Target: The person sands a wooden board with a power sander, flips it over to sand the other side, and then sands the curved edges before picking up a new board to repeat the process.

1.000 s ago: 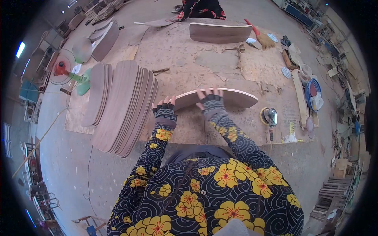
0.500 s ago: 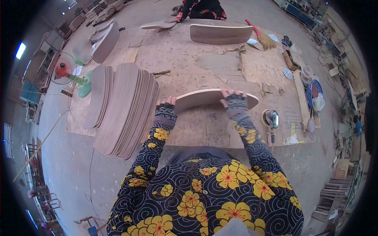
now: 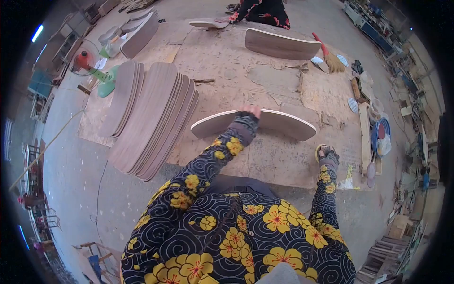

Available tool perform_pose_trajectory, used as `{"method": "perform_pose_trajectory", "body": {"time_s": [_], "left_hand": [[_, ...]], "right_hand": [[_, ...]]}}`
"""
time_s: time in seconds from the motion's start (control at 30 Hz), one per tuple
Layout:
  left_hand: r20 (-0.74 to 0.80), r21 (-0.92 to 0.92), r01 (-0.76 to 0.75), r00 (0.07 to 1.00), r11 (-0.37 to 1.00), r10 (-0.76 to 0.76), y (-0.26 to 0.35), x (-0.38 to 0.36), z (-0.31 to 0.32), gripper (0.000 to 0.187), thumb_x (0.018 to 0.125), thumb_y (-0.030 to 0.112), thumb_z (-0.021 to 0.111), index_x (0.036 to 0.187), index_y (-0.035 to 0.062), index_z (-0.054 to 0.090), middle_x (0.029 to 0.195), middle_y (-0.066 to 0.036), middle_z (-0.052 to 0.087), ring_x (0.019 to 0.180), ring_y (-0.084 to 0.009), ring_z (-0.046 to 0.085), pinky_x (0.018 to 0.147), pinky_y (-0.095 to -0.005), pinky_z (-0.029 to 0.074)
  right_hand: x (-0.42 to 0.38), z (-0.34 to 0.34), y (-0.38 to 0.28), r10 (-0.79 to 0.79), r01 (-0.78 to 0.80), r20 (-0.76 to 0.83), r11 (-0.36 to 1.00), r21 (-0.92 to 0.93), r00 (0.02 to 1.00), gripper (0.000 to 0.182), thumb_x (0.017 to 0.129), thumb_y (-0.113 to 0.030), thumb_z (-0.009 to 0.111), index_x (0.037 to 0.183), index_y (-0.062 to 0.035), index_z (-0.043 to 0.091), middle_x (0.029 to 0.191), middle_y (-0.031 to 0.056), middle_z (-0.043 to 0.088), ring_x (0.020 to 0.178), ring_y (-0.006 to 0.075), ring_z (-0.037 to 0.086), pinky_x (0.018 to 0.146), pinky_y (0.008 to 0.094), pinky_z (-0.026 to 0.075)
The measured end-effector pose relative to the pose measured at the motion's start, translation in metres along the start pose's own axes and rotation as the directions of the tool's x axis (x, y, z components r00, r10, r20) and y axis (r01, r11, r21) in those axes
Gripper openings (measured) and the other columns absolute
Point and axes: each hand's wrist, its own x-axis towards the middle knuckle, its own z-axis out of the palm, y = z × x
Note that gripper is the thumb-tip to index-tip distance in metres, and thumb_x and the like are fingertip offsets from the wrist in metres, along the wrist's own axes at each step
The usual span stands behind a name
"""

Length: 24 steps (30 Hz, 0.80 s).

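A curved wooden board (image 3: pixel 286 124) stands on its long edge in front of me, its pale top rim bowed away. My left hand (image 3: pixel 250 112), in a fingerless knit glove, grips that rim near the middle. To the right, my right hand (image 3: pixel 328 153) is closed over a small round power sander (image 3: pixel 318 152), which it mostly covers. Left of the board lies a large stack of similar curved boards (image 3: pixel 150 106), with a smaller stack (image 3: pixel 124 97) beside it.
A co-worker's hand (image 3: pixel 222 21) rests on another board (image 3: pixel 208 23) at the far side. One curved board (image 3: pixel 282 46) stands near a red-handled broom (image 3: pixel 333 61). A green fan (image 3: pixel 108 81) is at left; a blue basin (image 3: pixel 381 135) lies right.
My left hand has moved right, from the board's left end to its middle. My right hand has left the board and come down onto the sander. The view has shifted slightly.
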Motion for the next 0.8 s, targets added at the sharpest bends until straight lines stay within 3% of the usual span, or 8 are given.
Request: {"method": "perform_pose_trajectory", "body": {"time_s": [0.13,0.23,0.27,0.37,0.47,0.53,0.63,0.8], "left_hand": [[-0.148,0.061,-0.243,0.957,0.968,0.25,0.031,0.019,0.006,0.032,0.086,0.021,0.047,0.116,0.0118,0.057,0.112,-0.011,0.058,0.106,-0.0307,0.055,0.094,-0.0503,0.04],[-0.491,0.155,-0.272,0.813,0.95,0.313,0.018,0.009,0.015,0.027,0.085,0.019,0.049,0.11,0.0132,0.059,0.11,-0.009,0.06,0.106,-0.0303,0.057,0.093,-0.049,0.042],[-0.154,-0.032,-0.124,0.981,0.992,0.118,0.013,0.017,0.014,0.026,0.087,0.019,0.047,0.11,0.014,0.059,0.109,-0.007,0.062,0.108,-0.0292,0.058,0.092,-0.0508,0.043],[-0.202,-0.036,-0.007,0.979,0.999,-0.001,-0.039,-0.016,0.018,0.026,0.087,0.022,0.047,0.109,0.0145,0.059,0.108,-0.007,0.064,0.105,-0.0272,0.06,0.091,-0.0529,0.042],[0.086,0.004,0.157,0.984,0.988,-0.157,-0.078,-0.07,-0.036,0.047,0.077,0.013,0.056,0.123,0.0081,0.049,0.118,-0.012,0.056,0.11,-0.0299,0.054,0.099,-0.0461,0.038],[-0.371,0.103,0.03,0.929,0.994,0.01,-0.099,-0.131,-0.037,0.052,0.081,0.014,0.055,0.132,0.0099,0.045,0.117,-0.013,0.059,0.111,-0.0286,0.055,0.104,-0.0467,0.034],[-0.11,0.026,0.219,0.97,0.975,-0.215,-0.138,-0.169,-0.025,0.047,0.081,0.021,0.066,0.126,0.0121,0.056,0.109,-0.011,0.065,0.1,-0.0292,0.062,0.094,-0.0478,0.043],[-0.009,-0.642,0.43,0.823,0.635,-0.567,-0.137,-0.178,-0.013,0.032,0.086,0.029,0.065,0.111,0.0085,0.065,0.1,-0.016,0.067,0.093,-0.0316,0.064,0.083,-0.0397,0.049]], "right_hand": [[0.011,-0.01,-0.008,0.119,-0.117,0.156,0.993,-0.019,0.981,0.072,0.081,-0.055,0.062,0.134,-0.0074,0.047,0.127,0.0255,0.053,0.118,0.041,0.051,0.101,0.047,0.042],[0.014,-0.018,-0.014,0.148,-0.143,0.186,0.989,-0.038,0.971,0.071,0.081,-0.059,0.059,0.127,-0.0042,0.052,0.128,0.0228,0.053,0.122,0.0402,0.048,0.1,0.0465,0.042],[0.013,-0.024,-0.017,0.121,-0.112,0.177,0.992,-0.059,0.977,0.071,0.081,-0.058,0.059,0.126,-0.0041,0.054,0.129,0.0219,0.053,0.121,0.0408,0.049,0.1,0.0468,0.042],[0.008,-0.025,-0.03,0.112,-0.107,0.042,0.988,-0.115,0.993,0.069,0.081,-0.058,0.059,0.125,-0.0057,0.055,0.13,0.0195,0.054,0.12,0.0412,0.05,0.098,0.0485,0.043],[0.006,-0.023,-0.041,0.186,-0.188,-0.062,0.982,-0.035,0.981,0.069,0.08,-0.057,0.06,0.127,-0.0074,0.055,0.132,0.0186,0.053,0.119,0.0401,0.051,0.096,0.0502,0.044],[-0.001,-0.03,-0.052,0.178,-0.155,-0.168,0.977,0.143,0.97,0.067,0.081,-0.056,0.059,0.125,-0.0043,0.056,0.133,0.0182,0.053,0.116,0.0385,0.054,0.095,0.0499,0.045],[-0.005,-0.049,-0.068,0.297,-0.297,-0.015,0.953,-0.057,0.955,0.066,0.083,-0.052,0.058,0.126,-0.0031,0.055,0.132,0.0174,0.054,0.115,0.0389,0.055,0.095,0.0485,0.046],[0.038,0.011,-0.02,0.14,-0.115,0.187,0.984,-0.136,0.972,0.06,0.083,-0.046,0.057,0.127,-0.0048,0.054,0.13,0.0177,0.056,0.118,0.0389,0.053,0.097,0.0475,0.045]]}}
